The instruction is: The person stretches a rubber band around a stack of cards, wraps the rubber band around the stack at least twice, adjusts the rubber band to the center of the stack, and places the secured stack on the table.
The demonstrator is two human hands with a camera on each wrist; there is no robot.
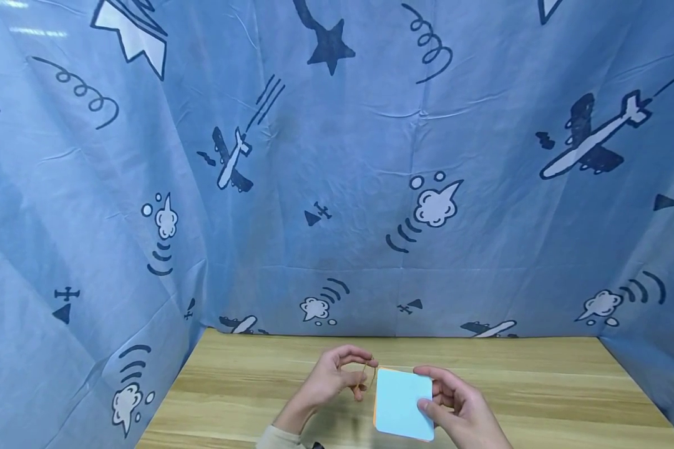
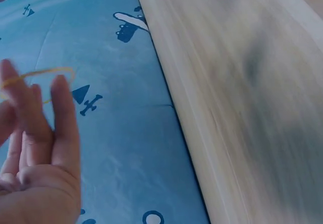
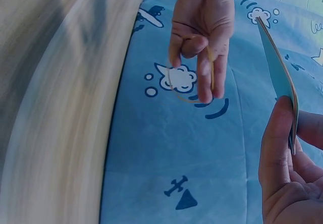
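Note:
My left hand (image 1: pixel 330 378) holds a thin yellow-orange rubber band (image 2: pixel 50 71) looped about its spread fingers. In the right wrist view the left thumb bends in over the palm, and the rubber band (image 3: pixel 212 75) hangs in a loose loop between thumb and fingers. To the right, my right hand (image 1: pixel 462 404) pinches a small stack of square paper sheets (image 1: pixel 400 402) with rounded corners. Light blue faces up, and orange shows along its edges. Edge-on in the right wrist view, the stack (image 3: pixel 277 65) looks thin, with the thumb on one side and fingers on the other.
Below both hands lies a light wood-grain table (image 1: pixel 241 368). A blue cloth (image 1: pixel 337 249) printed with planes, clouds and stars hangs behind the table and along its sides. A light sleeve (image 1: pixel 278 438) covers my left forearm.

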